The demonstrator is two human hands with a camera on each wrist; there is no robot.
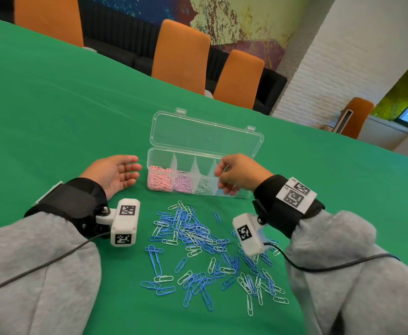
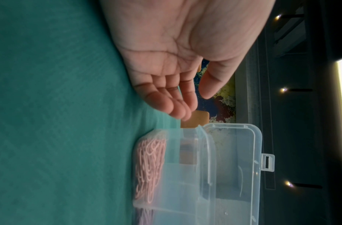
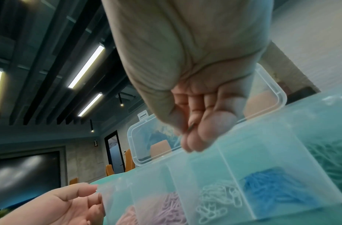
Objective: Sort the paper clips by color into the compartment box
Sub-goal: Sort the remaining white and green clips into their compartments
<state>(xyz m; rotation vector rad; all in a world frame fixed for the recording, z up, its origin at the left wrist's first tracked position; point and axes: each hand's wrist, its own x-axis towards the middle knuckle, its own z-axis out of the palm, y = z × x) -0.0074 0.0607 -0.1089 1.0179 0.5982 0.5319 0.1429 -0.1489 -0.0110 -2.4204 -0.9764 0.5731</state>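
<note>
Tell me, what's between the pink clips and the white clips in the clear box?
Purple paper clips, in their own compartment of the clear plastic box; the head view shows it.

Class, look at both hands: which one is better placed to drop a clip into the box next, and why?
Right. The right hand hovers over the box, pinching something thin; the left hand rests open beside it, holding nothing.
</note>
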